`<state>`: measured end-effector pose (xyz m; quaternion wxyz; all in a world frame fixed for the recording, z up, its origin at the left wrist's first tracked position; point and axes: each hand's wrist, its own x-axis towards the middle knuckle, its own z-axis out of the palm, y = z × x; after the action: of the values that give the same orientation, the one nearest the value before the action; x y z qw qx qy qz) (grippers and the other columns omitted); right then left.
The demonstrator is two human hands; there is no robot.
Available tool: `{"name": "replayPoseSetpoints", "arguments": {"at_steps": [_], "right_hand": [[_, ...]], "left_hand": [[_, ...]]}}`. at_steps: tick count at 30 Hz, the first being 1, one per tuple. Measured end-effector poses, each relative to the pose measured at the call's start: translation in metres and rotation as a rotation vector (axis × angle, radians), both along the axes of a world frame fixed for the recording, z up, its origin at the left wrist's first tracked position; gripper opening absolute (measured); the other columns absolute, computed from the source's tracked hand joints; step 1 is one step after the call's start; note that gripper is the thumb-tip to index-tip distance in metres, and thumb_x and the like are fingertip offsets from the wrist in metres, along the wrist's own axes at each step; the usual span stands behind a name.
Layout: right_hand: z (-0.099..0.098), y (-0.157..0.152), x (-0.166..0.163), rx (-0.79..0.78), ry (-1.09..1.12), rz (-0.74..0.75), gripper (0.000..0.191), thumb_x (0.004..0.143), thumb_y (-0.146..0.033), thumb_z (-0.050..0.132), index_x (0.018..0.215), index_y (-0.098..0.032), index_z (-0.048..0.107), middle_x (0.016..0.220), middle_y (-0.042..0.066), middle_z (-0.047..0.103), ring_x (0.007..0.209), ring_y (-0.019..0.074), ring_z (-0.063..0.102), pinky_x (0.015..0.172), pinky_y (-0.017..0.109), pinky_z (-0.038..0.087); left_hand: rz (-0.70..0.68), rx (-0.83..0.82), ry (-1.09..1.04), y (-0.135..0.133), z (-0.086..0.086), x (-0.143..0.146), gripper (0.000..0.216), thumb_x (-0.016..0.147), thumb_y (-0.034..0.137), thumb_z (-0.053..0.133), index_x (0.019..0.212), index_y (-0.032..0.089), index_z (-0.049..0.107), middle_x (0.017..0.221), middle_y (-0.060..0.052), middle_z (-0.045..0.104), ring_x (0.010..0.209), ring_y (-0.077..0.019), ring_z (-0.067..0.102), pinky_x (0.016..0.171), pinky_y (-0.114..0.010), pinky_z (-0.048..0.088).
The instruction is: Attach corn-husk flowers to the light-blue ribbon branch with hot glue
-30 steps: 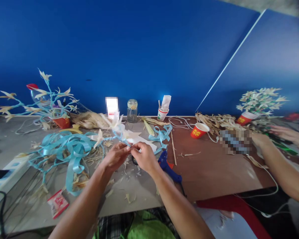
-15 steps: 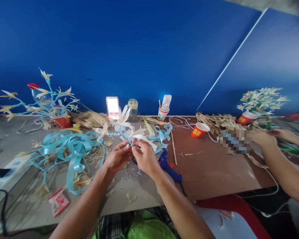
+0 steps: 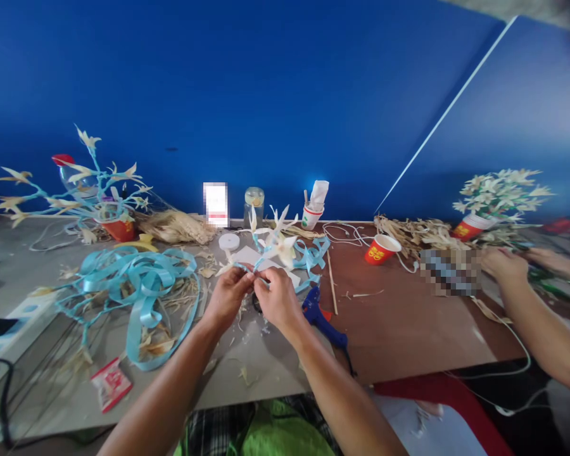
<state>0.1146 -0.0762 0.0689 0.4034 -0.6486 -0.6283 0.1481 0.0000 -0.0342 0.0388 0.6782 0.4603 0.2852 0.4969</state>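
Note:
Between my two hands is a flower branch (image 3: 279,243) with white, pointed petals and a stem wrapped in light blue ribbon. My left hand (image 3: 231,292) pinches the stem from the left. Just beside it, my right hand (image 3: 278,295) has thumb and fingers closed on the same stem, and the fingertips nearly meet. Loops of light blue ribbon (image 3: 145,278) lie in a loose heap left of my hands. Behind the branch rest a white sheet (image 3: 247,256) and a white roll (image 3: 228,242). A blue glue gun (image 3: 323,316) lies right of my right hand.
A red cup (image 3: 382,250) stands to the right. At the left, blue-stemmed flowers (image 3: 95,183) rise from another red cup. A power strip (image 3: 21,323) sits at the left edge. Dried husks (image 3: 178,226) lie behind. A co-worker's hands (image 3: 508,266) are busy at far right.
The flower branch has turned between my fingers, its blossoms swinging to the right and more upright. The white roll behind it now shows. My hands stay in nearly the same place.

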Motion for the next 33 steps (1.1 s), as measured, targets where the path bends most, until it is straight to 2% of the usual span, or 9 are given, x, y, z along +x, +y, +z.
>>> {"name": "replayPoseSetpoints", "arguments": {"at_steps": [6,11,14,17,20,23,27,30,33], "right_hand": [[-0.003,0.0,0.002,-0.008,-0.004,0.05,0.016,0.075,-0.013,0.053,0.076,-0.015,0.068,0.08,0.009,0.068,0.082,0.0208,0.059,0.078,0.03,0.044],[0.0,-0.003,0.004,0.007,0.077,0.167,0.02,0.073,-0.009,0.049,0.076,-0.016,0.068,0.08,0.006,0.068,0.081,0.0195,0.06,0.075,0.027,0.045],[-0.001,-0.002,0.01,-0.018,0.13,0.21,0.02,0.074,-0.01,0.048,0.075,-0.015,0.067,0.077,0.005,0.068,0.077,0.018,0.059,0.072,0.026,0.045],[-0.004,-0.001,0.014,-0.024,0.165,0.258,0.018,0.074,-0.011,0.049,0.073,-0.016,0.067,0.079,0.004,0.068,0.081,0.0179,0.06,0.076,0.026,0.045],[-0.006,0.0,0.016,-0.033,0.254,0.304,0.019,0.074,-0.013,0.05,0.075,-0.017,0.068,0.087,0.003,0.069,0.088,0.0173,0.06,0.08,0.026,0.044],[-0.008,0.002,0.015,-0.096,0.345,0.336,0.017,0.075,-0.018,0.051,0.072,-0.017,0.067,0.078,0.001,0.068,0.078,0.0154,0.061,0.071,0.022,0.045],[-0.014,0.007,0.014,-0.137,0.228,0.207,0.015,0.074,-0.02,0.051,0.066,-0.015,0.064,0.062,0.001,0.063,0.06,0.0141,0.056,0.058,0.022,0.041],[-0.015,0.007,0.009,-0.044,0.133,0.074,0.014,0.074,-0.018,0.052,0.071,-0.016,0.065,0.073,0.004,0.067,0.071,0.0166,0.059,0.067,0.024,0.043],[-0.014,0.004,0.003,0.021,0.15,0.03,0.015,0.076,-0.018,0.051,0.078,-0.017,0.066,0.08,0.006,0.069,0.079,0.018,0.061,0.073,0.026,0.044]], "left_hand": [[0.088,0.016,0.117,-0.001,0.001,0.002,0.019,0.067,0.028,0.072,0.071,0.012,0.062,0.062,0.002,0.058,0.058,-0.01,0.051,0.06,-0.023,0.039],[-0.113,-0.134,-0.205,-0.001,0.002,-0.004,0.029,0.056,0.019,0.08,0.081,0.015,0.064,0.073,-0.001,0.064,0.067,-0.0129,0.058,0.069,-0.025,0.043],[-0.269,-0.176,-0.233,0.0,0.0,-0.009,0.024,0.064,0.024,0.076,0.081,0.011,0.066,0.071,-0.004,0.064,0.064,-0.0122,0.057,0.069,-0.027,0.044],[-0.288,-0.222,-0.18,-0.001,0.0,-0.009,0.016,0.07,0.025,0.072,0.076,0.01,0.067,0.068,-0.005,0.063,0.061,-0.0112,0.055,0.067,-0.026,0.043],[-0.276,-0.231,-0.142,-0.002,0.0,-0.007,0.02,0.065,0.023,0.075,0.08,0.011,0.069,0.075,-0.006,0.067,0.07,-0.0152,0.059,0.072,-0.028,0.044],[-0.246,-0.2,-0.147,-0.001,0.001,-0.006,0.024,0.06,0.021,0.078,0.081,0.012,0.069,0.075,-0.005,0.067,0.072,-0.0157,0.06,0.073,-0.027,0.043],[-0.222,-0.138,-0.091,0.0,0.0,-0.006,0.018,0.065,0.024,0.076,0.075,0.013,0.067,0.072,-0.003,0.065,0.066,-0.0119,0.058,0.069,-0.024,0.042],[-0.079,-0.076,-0.075,0.0,-0.001,-0.002,0.018,0.065,0.023,0.075,0.075,0.015,0.063,0.071,0.0,0.063,0.066,-0.0101,0.056,0.069,-0.023,0.041],[-0.007,-0.06,-0.088,0.0,0.0,0.003,0.022,0.062,0.025,0.077,0.07,0.014,0.06,0.069,0.001,0.062,0.064,-0.0101,0.055,0.066,-0.023,0.042]]}}
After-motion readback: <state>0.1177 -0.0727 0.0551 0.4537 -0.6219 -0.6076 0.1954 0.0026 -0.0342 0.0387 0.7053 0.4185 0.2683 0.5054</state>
